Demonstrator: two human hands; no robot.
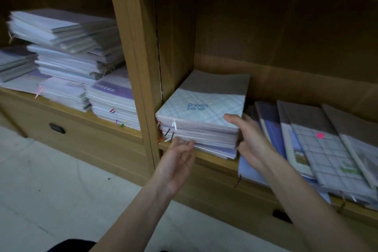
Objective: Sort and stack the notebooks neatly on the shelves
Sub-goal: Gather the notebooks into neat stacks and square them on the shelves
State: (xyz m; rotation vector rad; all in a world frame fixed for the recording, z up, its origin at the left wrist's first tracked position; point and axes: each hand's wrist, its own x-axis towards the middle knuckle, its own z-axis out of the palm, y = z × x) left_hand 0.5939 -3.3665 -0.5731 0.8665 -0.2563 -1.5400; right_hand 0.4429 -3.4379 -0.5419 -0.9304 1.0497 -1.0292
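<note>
Notebooks in a squared stack (201,120) sit at the left end of the right-hand shelf (216,158), pushed close against the wooden upright (147,80) that divides the unit, which looks like a way of using that wall as a stop so the edges line up; the top cover reads "Dream Land". The stack's front edge lies flush with or slightly over the shelf's front edge, so it probably needs a last push inward. The right hand (248,139) grips the stack's near right corner, thumb lying on the top cover and fingers curled down around the side, which suits steadying or sliding the pile. The left hand (178,155) is open, fingers loosely spread, fingertips at or just short of the stack's front edge near its left corner; motion blur hides whether they touch. It reads as a tapping or pressing gesture to even the pages. To the right along the same shelf, a fanned row of loose notebooks (319,145) overlaps and overhangs the front edge, unsorted by the look of it. The left-hand shelf (67,108) carries uneven piles (69,55), some skewed.
</note>
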